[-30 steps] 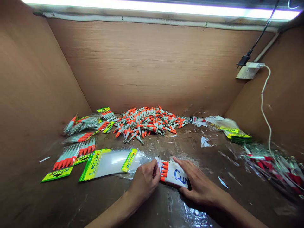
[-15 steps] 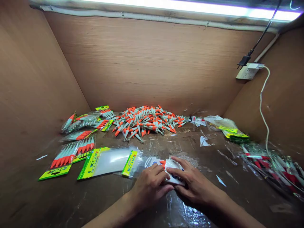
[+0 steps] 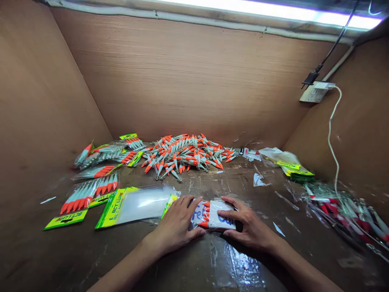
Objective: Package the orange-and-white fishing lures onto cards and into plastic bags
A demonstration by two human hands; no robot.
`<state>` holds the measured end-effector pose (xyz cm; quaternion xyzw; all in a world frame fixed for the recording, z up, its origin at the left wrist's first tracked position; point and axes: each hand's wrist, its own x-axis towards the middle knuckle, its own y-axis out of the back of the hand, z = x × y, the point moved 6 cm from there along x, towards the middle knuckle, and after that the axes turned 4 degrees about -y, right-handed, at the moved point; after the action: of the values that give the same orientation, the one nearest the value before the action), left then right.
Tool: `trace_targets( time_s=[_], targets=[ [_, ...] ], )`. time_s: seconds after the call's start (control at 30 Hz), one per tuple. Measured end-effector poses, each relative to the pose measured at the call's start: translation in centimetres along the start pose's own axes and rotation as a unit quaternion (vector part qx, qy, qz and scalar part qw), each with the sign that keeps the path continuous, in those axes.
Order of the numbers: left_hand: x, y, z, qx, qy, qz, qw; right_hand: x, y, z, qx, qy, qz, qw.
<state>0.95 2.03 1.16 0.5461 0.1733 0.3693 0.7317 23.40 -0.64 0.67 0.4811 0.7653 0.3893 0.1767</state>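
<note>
On the brown table (image 3: pixel 188 259) lies a small white packet with blue writing (image 3: pixel 214 215), and a row of orange-tipped lures shows in it. My left hand (image 3: pixel 178 225) rests flat on the packet's left end, fingers stretched out over clear plastic. My right hand (image 3: pixel 246 227) presses on the packet's right end, fingers curved around its edge. Just left of my left hand lies an empty clear bag with green and yellow header cards (image 3: pixel 133 205).
A heap of loose orange and white lures (image 3: pixel 182 156) lies at the back. Filled bags (image 3: pixel 88 194) lie at the left, a stack of empty bags (image 3: pixel 291 166) at the back right, bagged red lures (image 3: pixel 343 211) at the right. A white cable (image 3: pixel 332 150) hangs from a wall socket.
My hands closed together over the packet, then spread apart to its two ends. The packet now lies flat with the lure row and blue writing showing between them.
</note>
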Motion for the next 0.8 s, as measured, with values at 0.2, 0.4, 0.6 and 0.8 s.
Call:
trace_targets(
  time_s=[0.2,0.4,0.6,0.8],
  targets=[
    [2.4,-0.7,2.3,-0.028,-0.108,-0.044,0.993,-0.3,0.2,-1.2,0.006,0.055,0.022,0.998],
    [4.4,-2.0,4.8,-0.026,-0.09,0.038,0.995,-1.2,1.0,-2.7,-0.03,0.106,0.08,0.991],
    [5.2,0.6,5.6,-0.072,-0.095,0.107,0.987,-2.6,3.1,-3.2,-0.01,0.12,0.204,0.972],
    [5.5,6.7,2.7,-0.32,-0.035,0.161,0.933,-3.2,5.3,-2.5,0.008,0.046,0.271,0.961]
  ],
)
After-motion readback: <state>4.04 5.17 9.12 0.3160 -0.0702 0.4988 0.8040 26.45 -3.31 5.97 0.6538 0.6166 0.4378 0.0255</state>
